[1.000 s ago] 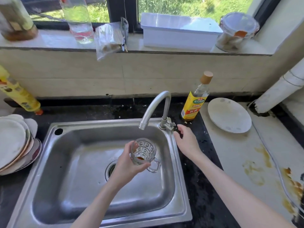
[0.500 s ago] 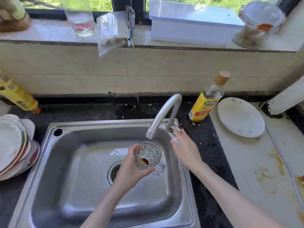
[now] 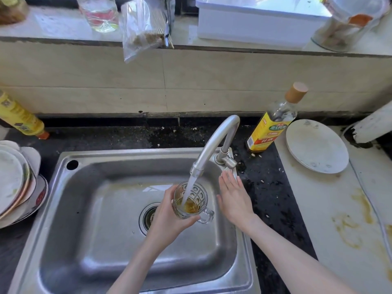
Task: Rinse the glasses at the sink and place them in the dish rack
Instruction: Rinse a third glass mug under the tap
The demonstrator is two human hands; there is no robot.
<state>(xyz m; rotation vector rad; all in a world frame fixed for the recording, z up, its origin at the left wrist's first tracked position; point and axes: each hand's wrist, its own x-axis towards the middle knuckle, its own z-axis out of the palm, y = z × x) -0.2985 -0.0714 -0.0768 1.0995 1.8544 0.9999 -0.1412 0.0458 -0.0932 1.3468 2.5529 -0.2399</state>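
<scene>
My left hand [image 3: 169, 217] grips a patterned glass mug [image 3: 192, 201] with a handle, held over the steel sink [image 3: 89, 209] right under the spout of the curved faucet [image 3: 214, 143]. Water streams into the mug, where brownish liquid swirls at the bottom. My right hand [image 3: 234, 196] hovers just right of the mug with flat, spread fingers, fingertips close to the faucet lever [image 3: 230, 164], holding nothing. No dish rack is in view.
Stacked dirty plates [image 3: 14, 183] sit left of the sink, with a yellow bottle [image 3: 20, 117] behind them. A yellow-labelled bottle [image 3: 273, 122] and a white plate [image 3: 317, 146] stand to the right on the stained counter. Jars, a bag and a white box line the windowsill.
Water has started running into the mug. My right hand went to the faucet lever and now sits just below it, fingers spread. The mug moved up under the spout.
</scene>
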